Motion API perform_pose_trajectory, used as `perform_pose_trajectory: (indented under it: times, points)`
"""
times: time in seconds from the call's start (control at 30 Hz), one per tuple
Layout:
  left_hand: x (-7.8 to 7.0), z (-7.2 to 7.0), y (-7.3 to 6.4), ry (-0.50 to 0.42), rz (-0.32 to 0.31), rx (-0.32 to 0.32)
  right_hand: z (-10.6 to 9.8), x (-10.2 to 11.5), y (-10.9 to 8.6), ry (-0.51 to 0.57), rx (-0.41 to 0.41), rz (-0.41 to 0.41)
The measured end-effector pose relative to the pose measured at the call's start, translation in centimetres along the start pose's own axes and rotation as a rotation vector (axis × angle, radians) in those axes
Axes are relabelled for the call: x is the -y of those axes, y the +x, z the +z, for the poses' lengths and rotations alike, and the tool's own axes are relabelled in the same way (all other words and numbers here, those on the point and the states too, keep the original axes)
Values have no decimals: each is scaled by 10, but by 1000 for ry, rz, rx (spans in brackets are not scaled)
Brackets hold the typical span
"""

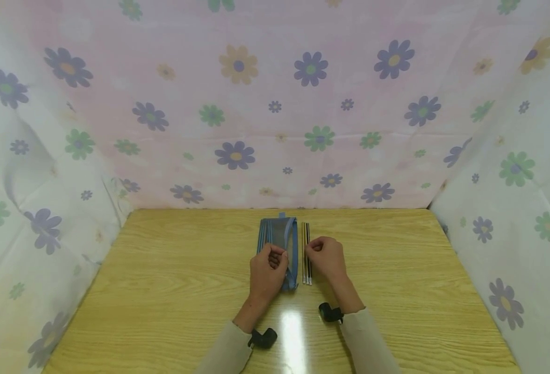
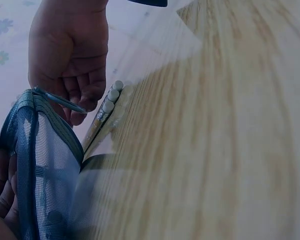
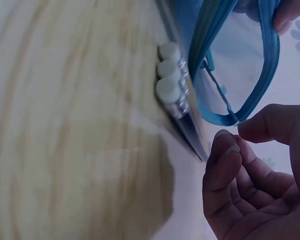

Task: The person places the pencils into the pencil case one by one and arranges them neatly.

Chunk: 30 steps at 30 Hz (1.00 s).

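Note:
A blue mesh zipper pouch [image 1: 281, 228] lies on the table, its zipper side gaping toward the right. My left hand [image 1: 268, 270] pinches the edge of its opening between thumb and fingers. Several slim blue sticks [image 1: 264, 234] show at the pouch's left side. Three pencils [image 1: 304, 270] lie side by side just right of the pouch, and their white eraser ends [image 3: 168, 70] point toward me. Beside them is my right hand [image 1: 328, 257], its fingers bent and the thumb slightly apart from the fingertips. Nothing shows between them; whether they touch a pencil is unclear.
The wood-grain table [image 1: 172, 291] reaches back to a flowered cloth [image 1: 275, 171], with more such cloth at both sides. A black wrist camera [image 1: 264, 338] is strapped to the left wrist and another black camera [image 1: 329, 312] to the right.

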<state>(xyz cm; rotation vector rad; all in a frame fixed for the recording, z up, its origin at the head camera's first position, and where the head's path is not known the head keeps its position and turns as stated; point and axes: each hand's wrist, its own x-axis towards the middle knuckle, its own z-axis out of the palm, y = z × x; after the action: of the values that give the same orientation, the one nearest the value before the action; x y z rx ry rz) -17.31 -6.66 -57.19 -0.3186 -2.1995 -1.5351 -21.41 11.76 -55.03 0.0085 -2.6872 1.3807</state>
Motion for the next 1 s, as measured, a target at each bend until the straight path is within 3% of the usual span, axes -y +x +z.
perform_pose_trajectory:
  times: [0.23, 0.67, 1.0]
  points:
    - [1, 0, 0, 5, 15, -2, -2, -3, 1, -30, 16, 15]
    - [2, 1, 0, -5, -17, 7, -3, -4, 4, -44, 54, 30]
    - [3, 1, -1, 24, 34, -2, -1, 0, 8, -96, 69, 86]
